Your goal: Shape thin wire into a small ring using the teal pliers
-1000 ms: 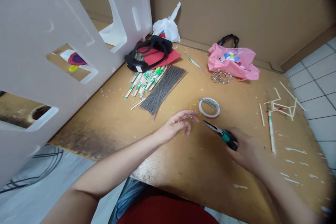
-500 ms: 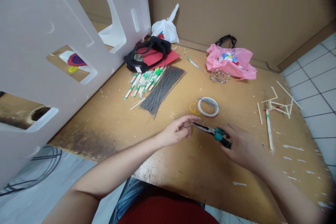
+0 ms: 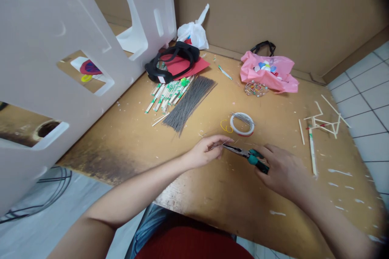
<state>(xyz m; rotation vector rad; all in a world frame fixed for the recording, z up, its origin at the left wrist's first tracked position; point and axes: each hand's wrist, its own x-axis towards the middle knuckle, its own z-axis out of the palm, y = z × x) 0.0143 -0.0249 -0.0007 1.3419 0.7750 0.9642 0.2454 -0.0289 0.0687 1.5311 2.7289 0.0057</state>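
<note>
My left hand [image 3: 205, 150] pinches a thin grey wire [image 3: 221, 144] just above the wooden table [image 3: 127, 137]. My right hand [image 3: 281, 168] grips green-handled needle-nose pliers [image 3: 247, 154], and their tips meet the wire at my left fingertips. Just beyond lie a roll of white tape [image 3: 242, 124] with short wires laid across it and a small yellow loop [image 3: 225, 126].
A bundle of grey wires [image 3: 189, 103] and wrapped chopsticks [image 3: 167, 93] lie further back, near a black headset [image 3: 170, 62] on red paper. A pink bag [image 3: 269, 73] sits at the back right. A stick frame [image 3: 323, 123] lies right. White foam panels [image 3: 60, 48] stand left.
My right hand brought the pliers left until their tips reached the wire. My left hand's fingers closed into a pinch on that wire and shifted slightly toward me.
</note>
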